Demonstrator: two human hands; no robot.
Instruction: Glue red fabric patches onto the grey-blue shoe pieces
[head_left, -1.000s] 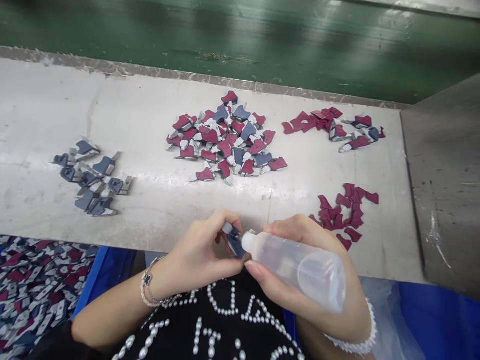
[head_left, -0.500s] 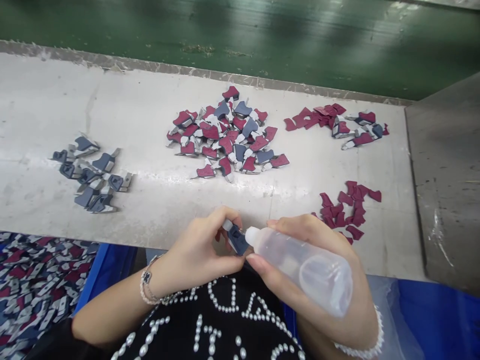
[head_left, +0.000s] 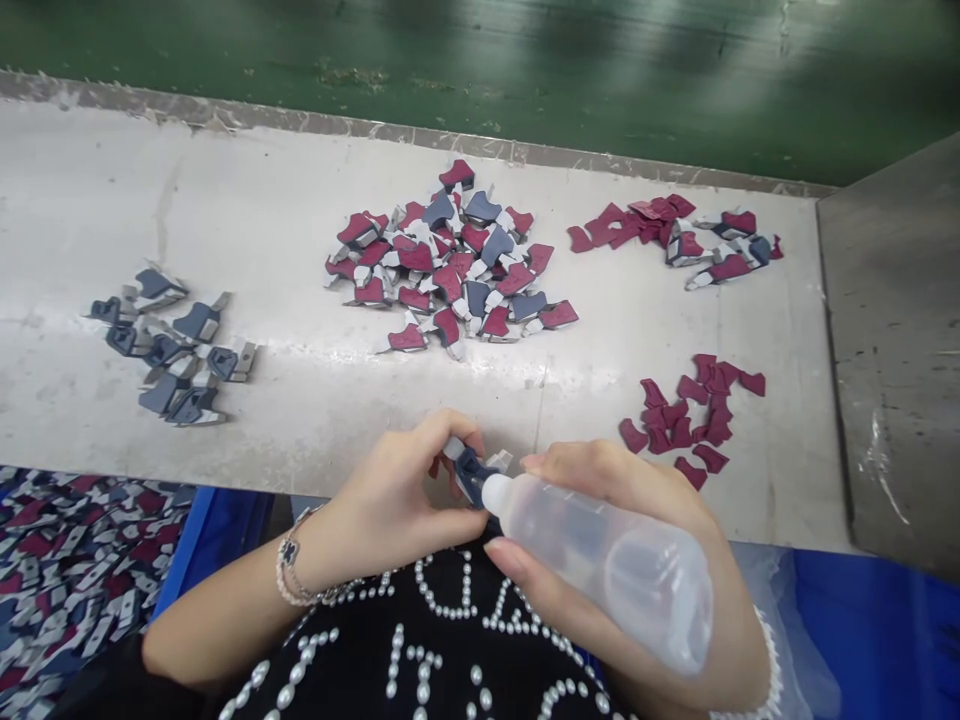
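Near the table's front edge my left hand (head_left: pixel 405 500) pinches a dark blue and grey part (head_left: pixel 471 474) between thumb and fingers. A translucent squeeze bottle (head_left: pixel 611 570) lies in the grip of my right hand (head_left: pixel 637 480), tilted with its white tip against or just over the blue part. Whether anything comes out of the tip cannot be seen. Right of my hands are loose thin dark red pieces (head_left: pixel 681 432). Beyond them, in the middle, is a heap of grey parts with red or blue faces (head_left: pixel 450 270).
On the white table (head_left: pixel 285 240), blue-grey parts (head_left: pixel 169 350) lie at the left. More red pieces (head_left: pixel 626 225) and a few assembled parts (head_left: pixel 727 262) are at the back right. A blue bin (head_left: pixel 217 530) of parts stands front left; a metal panel (head_left: pixel 900 350) bounds the right.
The bottle and my right hand have shifted slightly down and right, the tip now lower on the blue part. My left hand still holds the part. The view has moved a little.
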